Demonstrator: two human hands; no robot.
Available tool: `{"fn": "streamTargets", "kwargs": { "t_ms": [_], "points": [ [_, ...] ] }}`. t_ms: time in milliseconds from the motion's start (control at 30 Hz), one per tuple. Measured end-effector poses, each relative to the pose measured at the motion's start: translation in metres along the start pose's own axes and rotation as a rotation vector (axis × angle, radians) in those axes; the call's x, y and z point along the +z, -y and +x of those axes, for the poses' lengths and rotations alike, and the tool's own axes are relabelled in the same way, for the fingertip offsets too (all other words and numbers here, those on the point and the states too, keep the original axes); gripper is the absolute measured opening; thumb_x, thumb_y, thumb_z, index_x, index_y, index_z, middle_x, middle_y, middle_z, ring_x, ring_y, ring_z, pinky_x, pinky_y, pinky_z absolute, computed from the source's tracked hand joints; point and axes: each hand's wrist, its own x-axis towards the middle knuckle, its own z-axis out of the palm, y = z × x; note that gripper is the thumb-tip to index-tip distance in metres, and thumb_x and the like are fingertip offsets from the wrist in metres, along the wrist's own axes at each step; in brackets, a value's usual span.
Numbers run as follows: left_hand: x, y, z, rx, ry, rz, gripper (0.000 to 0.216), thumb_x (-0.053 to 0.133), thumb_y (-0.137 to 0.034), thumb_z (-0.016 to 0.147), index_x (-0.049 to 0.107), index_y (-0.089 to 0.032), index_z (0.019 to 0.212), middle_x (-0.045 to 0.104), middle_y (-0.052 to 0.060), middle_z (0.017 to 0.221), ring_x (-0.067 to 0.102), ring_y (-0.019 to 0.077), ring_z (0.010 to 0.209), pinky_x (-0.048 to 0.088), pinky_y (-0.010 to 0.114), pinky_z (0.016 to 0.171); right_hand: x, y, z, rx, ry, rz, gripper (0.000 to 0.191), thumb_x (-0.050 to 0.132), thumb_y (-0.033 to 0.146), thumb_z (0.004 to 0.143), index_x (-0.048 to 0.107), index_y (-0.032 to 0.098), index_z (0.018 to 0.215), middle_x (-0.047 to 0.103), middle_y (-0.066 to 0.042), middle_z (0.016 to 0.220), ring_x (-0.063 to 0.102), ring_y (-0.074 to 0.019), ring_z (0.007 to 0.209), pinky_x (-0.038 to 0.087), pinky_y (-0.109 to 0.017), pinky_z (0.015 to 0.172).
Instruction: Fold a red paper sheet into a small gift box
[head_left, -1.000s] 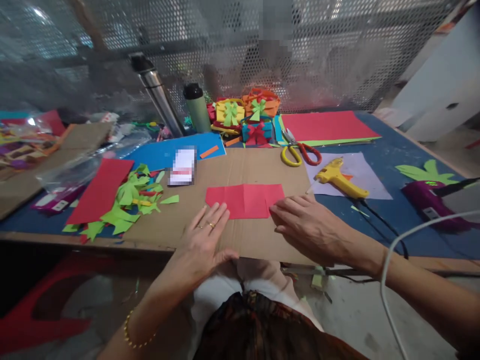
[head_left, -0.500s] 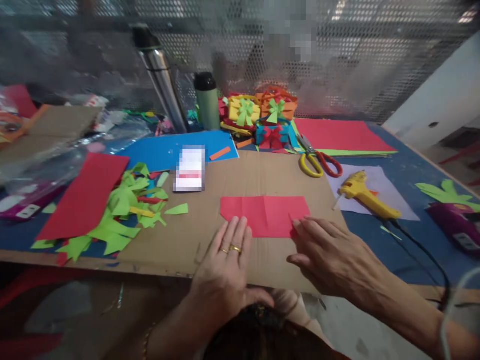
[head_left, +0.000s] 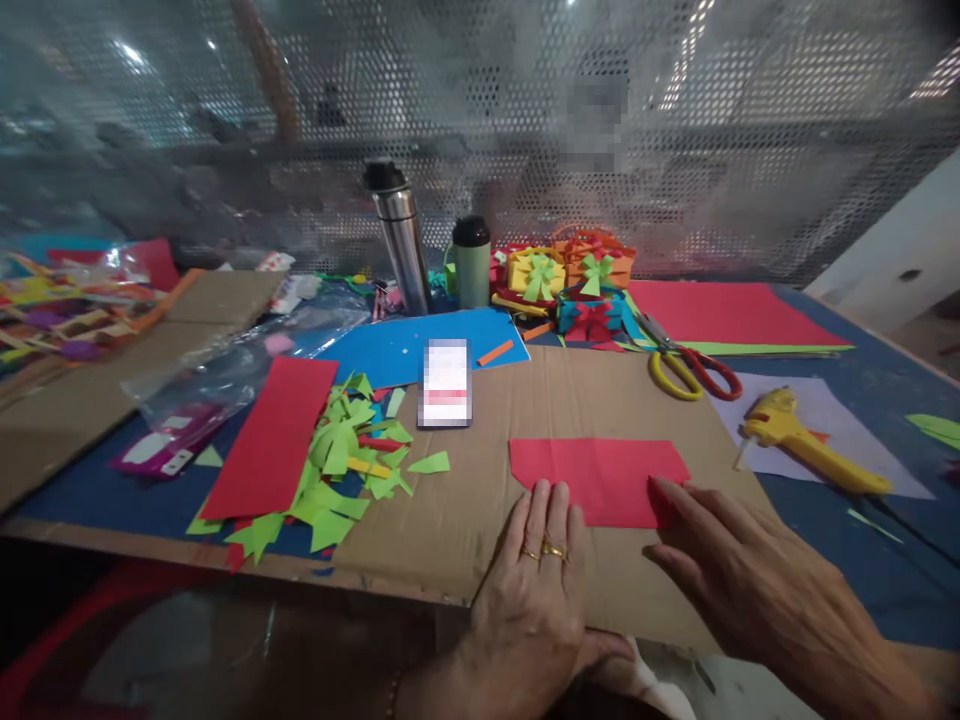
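A creased red paper [head_left: 600,470] lies flat on the brown cardboard [head_left: 420,530] in front of me, with slanted corners at its ends. My left hand [head_left: 536,590] rests palm down, its fingers stretched out over the paper's lower left part; two rings show on it. My right hand [head_left: 739,560] is at the paper's right end, fingers extended onto the folded corner and thumb held apart. The right fingertips cover part of that corner. Neither hand grips anything.
Green paper scraps [head_left: 337,440] and a red sheet [head_left: 274,440] lie at left. A phone [head_left: 445,385] and two bottles, one steel [head_left: 403,245], stand or lie beyond. Scissors [head_left: 694,370] and a yellow glue gun [head_left: 814,440] are at right. Small paper baskets [head_left: 592,315] sit behind.
The view has turned left and up, so everything appears further right and lower. Both hands stay on the red paper, and its middle crease looks flatter.
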Motion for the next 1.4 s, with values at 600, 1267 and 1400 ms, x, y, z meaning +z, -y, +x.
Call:
{"fn": "streamTargets", "kwargs": {
  "t_ms": [600,1267,1400],
  "points": [
    [-0.008,0.004,0.005,-0.065,0.176,-0.047,0.094,0.042,-0.083,0.091,0.058,-0.004,0.138,0.060,0.028,0.145,0.056,0.0415,0.138,0.042,0.055,0.112,-0.015,-0.018,0.020,-0.110,0.108,0.155,0.052,0.037,0.048,0.108,0.068,0.008,0.116,0.069,-0.014,0.091,0.063,-0.0238,0.078,0.053,-0.036,0.069],
    [-0.026,0.004,0.013,-0.123,0.302,-0.166,0.109,0.044,-0.088,0.086,0.043,-0.003,0.154,0.063,0.026,0.139,0.055,0.0405,0.137,0.036,0.061,0.121,0.006,-0.045,-0.013,-0.269,0.048,0.449,0.053,0.047,0.044,0.106,0.059,0.004,0.138,0.066,-0.024,0.135,0.060,-0.0345,0.131,0.054,-0.052,0.107],
    [-0.027,0.002,0.012,-0.211,0.298,-0.201,0.108,0.027,-0.090,0.088,0.048,-0.004,0.149,0.062,0.025,0.142,0.055,0.0376,0.139,0.040,0.056,0.119,0.005,-0.044,-0.011,-0.309,0.052,0.384,0.057,0.042,0.049,0.106,0.064,0.002,0.132,0.069,-0.025,0.131,0.063,-0.0369,0.126,0.056,-0.053,0.101]
  ]
}}
